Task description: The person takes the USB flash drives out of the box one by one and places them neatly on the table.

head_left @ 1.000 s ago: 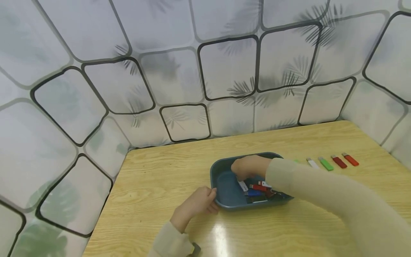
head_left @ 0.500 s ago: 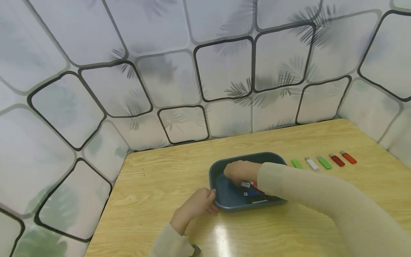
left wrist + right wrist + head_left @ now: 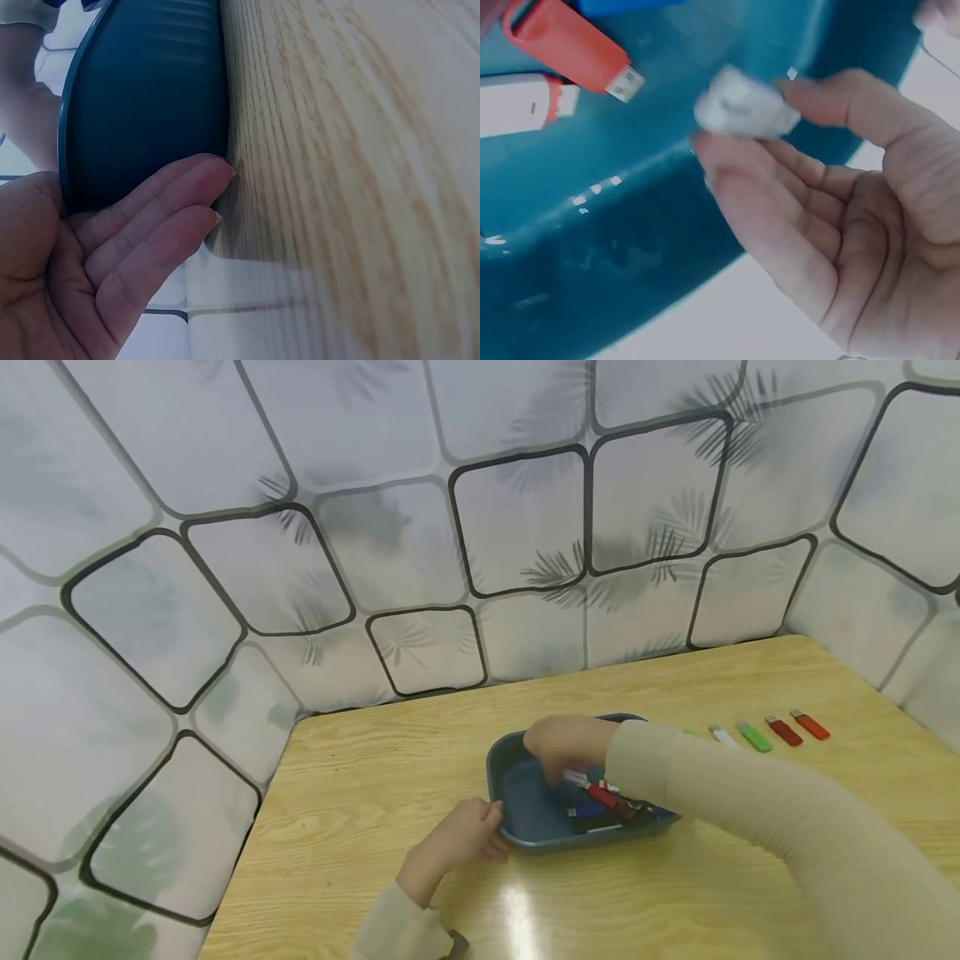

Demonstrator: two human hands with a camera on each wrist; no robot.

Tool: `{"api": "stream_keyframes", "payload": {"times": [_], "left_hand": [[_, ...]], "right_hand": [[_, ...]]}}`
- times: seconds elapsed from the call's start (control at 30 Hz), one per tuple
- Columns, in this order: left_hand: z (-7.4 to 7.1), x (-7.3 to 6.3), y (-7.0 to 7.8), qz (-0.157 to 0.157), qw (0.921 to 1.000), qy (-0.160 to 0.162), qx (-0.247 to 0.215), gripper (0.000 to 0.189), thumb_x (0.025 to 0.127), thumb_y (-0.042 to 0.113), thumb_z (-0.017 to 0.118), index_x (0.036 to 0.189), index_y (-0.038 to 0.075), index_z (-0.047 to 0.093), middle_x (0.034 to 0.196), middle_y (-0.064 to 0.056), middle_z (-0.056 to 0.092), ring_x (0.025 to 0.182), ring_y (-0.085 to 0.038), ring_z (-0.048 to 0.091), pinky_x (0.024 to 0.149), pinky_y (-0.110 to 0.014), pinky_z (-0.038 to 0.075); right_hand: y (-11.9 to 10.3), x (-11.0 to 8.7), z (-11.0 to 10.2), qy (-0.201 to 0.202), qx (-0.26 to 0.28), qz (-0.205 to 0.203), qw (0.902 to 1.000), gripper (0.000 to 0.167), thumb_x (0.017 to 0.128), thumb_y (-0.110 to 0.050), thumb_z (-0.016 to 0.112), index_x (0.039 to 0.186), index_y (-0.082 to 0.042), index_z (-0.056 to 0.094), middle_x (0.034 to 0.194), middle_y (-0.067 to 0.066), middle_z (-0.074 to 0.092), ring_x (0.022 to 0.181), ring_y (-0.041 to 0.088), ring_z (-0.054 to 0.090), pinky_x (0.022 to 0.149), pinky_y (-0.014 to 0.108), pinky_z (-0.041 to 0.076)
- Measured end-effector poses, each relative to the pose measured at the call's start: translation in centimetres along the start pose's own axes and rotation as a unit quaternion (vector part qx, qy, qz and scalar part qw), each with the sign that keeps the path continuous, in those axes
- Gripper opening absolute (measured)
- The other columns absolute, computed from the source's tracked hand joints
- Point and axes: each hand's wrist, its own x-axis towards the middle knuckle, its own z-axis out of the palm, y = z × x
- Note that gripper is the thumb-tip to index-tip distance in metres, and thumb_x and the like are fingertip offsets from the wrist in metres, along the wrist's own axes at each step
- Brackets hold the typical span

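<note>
My right hand (image 3: 566, 743) reaches into a dark blue plastic bin (image 3: 528, 814). Between thumb and fingertips it pinches a white USB stick (image 3: 742, 105), blurred in the right wrist view. Close by in the bin lie a red USB stick (image 3: 570, 45), a white one with a red edge (image 3: 514, 106) and a blue one (image 3: 590, 811). My left hand (image 3: 461, 835) holds the bin's near left corner, thumb at the rim. In the left wrist view its fingers (image 3: 161, 199) lie along the outer wall. The right sleeve hides part of the bin.
Right of the bin, a row of USB sticks lies on the wooden table (image 3: 360, 793): white (image 3: 723, 736), green (image 3: 753, 737), dark red (image 3: 784, 731) and red (image 3: 810, 724). A green one is mostly behind the sleeve. Patterned fabric (image 3: 525, 527) walls the table's back and sides.
The right hand has shifted slightly within the bin and lifted a little, uncovering the red sticks again. The left hand stays at the corner.
</note>
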Motion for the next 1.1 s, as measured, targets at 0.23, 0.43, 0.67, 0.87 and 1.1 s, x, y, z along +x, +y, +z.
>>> {"api": "stream_keyframes", "payload": {"times": [0.23, 0.43, 0.67, 0.87, 1.1], "left_hand": [[0.1, -0.4, -0.2, -0.002, 1.0, 0.004, -0.006, 0.045, 0.103, 0.018, 0.031, 0.087, -0.01, 0.062, 0.075, -0.02, 0.07, 0.067, -0.031, 0.071, 0.059, -0.035, 0.058], [-0.2, -0.1, -0.3, -0.002, 0.9999, 0.011, 0.012, 0.046, 0.103, 0.018, 0.029, 0.084, -0.007, 0.062, 0.072, -0.018, 0.07, 0.064, -0.027, 0.071, 0.058, -0.032, 0.058], [0.1, 0.3, -0.4, -0.009, 0.9999, 0.008, -0.001, 0.046, 0.103, 0.02, 0.03, 0.086, -0.008, 0.063, 0.073, -0.018, 0.07, 0.066, -0.028, 0.071, 0.058, -0.033, 0.058], [0.2, 0.2, -0.3, -0.006, 1.0, 0.002, 0.001, 0.046, 0.103, 0.019, 0.031, 0.086, -0.009, 0.063, 0.073, -0.018, 0.07, 0.066, -0.029, 0.071, 0.058, -0.034, 0.058], [-0.1, 0.3, 0.0, -0.009, 0.9999, -0.001, 0.013, 0.046, 0.103, 0.019, 0.029, 0.086, -0.007, 0.063, 0.074, -0.018, 0.071, 0.067, -0.028, 0.071, 0.059, -0.033, 0.058]], "right_hand": [[1.0, -1.8, -1.8, -0.01, 0.015, 0.023, 0.9996, 0.007, 0.079, -0.008, 0.063, 0.072, -0.006, 0.062, 0.062, 0.009, 0.067, 0.052, 0.019, 0.064, 0.046, 0.027, 0.05], [3.3, -4.5, -3.5, -0.003, 0.046, 0.028, 0.9985, 0.018, 0.081, -0.007, 0.06, 0.065, -0.005, 0.065, 0.058, 0.008, 0.066, 0.048, 0.017, 0.061, 0.042, 0.025, 0.049], [7.5, -8.0, -3.6, 0.014, 0.098, 0.034, 0.9945, 0.02, 0.082, -0.006, 0.057, 0.063, -0.003, 0.062, 0.053, 0.008, 0.064, 0.045, 0.015, 0.061, 0.043, 0.024, 0.049], [11.1, -10.3, -2.1, 0.031, 0.122, 0.031, 0.9916, 0.021, 0.082, -0.008, 0.059, 0.062, -0.003, 0.061, 0.051, 0.006, 0.062, 0.042, 0.014, 0.059, 0.043, 0.025, 0.051], [14.0, -11.8, 0.7, 0.023, 0.149, 0.07, 0.986, 0.014, 0.08, -0.003, 0.06, 0.066, 0.0, 0.059, 0.052, 0.008, 0.062, 0.044, 0.016, 0.062, 0.045, 0.028, 0.053]]}}
